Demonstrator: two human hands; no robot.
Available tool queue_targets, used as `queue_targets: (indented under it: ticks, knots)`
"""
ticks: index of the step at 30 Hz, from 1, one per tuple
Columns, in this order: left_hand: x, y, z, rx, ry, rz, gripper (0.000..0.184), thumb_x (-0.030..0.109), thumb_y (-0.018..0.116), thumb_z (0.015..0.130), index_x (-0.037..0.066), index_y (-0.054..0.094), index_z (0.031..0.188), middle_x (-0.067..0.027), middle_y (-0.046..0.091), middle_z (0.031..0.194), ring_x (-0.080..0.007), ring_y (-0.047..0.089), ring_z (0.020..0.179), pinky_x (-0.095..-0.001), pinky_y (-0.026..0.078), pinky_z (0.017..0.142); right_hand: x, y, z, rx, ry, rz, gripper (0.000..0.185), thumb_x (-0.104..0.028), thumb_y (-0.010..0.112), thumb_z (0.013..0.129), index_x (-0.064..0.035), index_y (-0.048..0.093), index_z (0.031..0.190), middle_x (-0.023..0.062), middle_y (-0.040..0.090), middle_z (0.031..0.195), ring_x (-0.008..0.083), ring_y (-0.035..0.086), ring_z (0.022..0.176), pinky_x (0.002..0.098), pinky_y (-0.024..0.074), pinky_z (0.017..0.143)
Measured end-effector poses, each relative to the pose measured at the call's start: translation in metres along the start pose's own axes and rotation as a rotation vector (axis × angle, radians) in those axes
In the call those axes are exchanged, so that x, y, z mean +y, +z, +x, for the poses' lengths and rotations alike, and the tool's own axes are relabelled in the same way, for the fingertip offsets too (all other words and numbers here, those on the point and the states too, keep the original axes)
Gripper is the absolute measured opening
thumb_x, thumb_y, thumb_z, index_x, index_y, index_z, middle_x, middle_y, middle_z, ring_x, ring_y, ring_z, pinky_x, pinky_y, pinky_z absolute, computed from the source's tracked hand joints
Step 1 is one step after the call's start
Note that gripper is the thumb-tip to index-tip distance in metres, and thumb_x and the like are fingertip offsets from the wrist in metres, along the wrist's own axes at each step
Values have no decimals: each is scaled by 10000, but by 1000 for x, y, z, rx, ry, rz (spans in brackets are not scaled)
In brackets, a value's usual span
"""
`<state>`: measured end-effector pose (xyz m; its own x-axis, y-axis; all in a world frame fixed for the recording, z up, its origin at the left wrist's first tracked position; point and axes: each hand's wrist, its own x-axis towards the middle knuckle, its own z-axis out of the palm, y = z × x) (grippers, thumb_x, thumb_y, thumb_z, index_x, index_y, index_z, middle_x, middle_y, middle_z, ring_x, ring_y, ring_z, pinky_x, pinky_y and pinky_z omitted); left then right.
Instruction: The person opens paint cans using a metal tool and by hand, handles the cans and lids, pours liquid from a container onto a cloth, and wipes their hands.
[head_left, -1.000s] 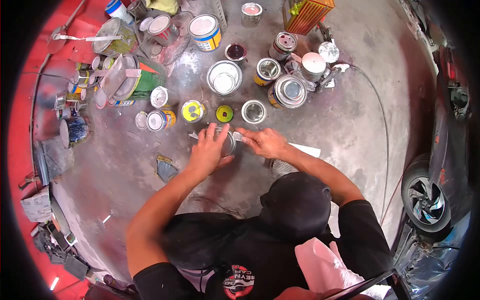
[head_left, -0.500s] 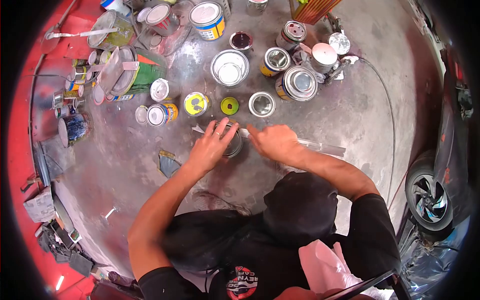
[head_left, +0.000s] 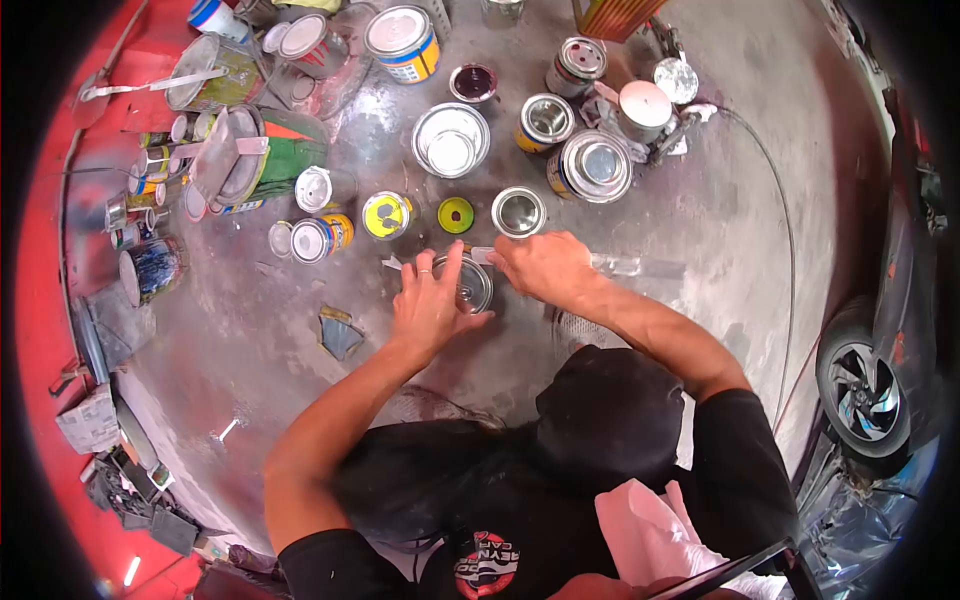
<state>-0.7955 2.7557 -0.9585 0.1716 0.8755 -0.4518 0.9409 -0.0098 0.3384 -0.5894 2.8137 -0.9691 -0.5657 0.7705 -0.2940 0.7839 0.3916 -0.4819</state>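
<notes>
My left hand [head_left: 428, 305] is spread over a metal paint can [head_left: 477, 290], its fingers on the far rim and its thumb along the near side. The can's round top shows between the fingers. My right hand [head_left: 545, 268] is closed on a pale, flat tool [head_left: 481, 255], whose end reaches the can's far right rim. What the tool is exactly I cannot make out. Just beyond the hands are an open, bare-metal can [head_left: 519, 212], a small lime-green can or lid [head_left: 455, 215] with a dark centre, and a yellow-topped can [head_left: 386, 215].
A large open can [head_left: 450, 140] and a can with dark red contents [head_left: 473, 83] are farther off. Several stained cans and a green container [head_left: 290, 155] crowd the left. A clear strip [head_left: 635, 266] lies by my right wrist. A cable [head_left: 778, 210] and wheel [head_left: 860, 395] are at right.
My left thumb has moved out along the can's near side. The right hand has shifted slightly, its tool still at the rim. The whole view has moved a little.
</notes>
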Motion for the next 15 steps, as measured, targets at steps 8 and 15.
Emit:
queue_targets:
  ticks: [8,15]
  knots:
    - [-1,10,-1,23,12,-45,1131,480,926,610,163,356,1533,-229,405,1413,-452,451,1257,-554,543,893,-18,-31,-3,-335,69,-147,324,-330,502,1014,-50,662,1048,163,742,841,352,740,781,457,595,694]
    - [-1,8,-1,44,63,-56,1186,442,934,597,143,312,1561,-243,397,1470,-440,477,1218,-564,568,853,20,46,-19,-208,178,297,473,-493,413,1046,-93,666,1044,242,706,844,454,691,813,550,558,749]
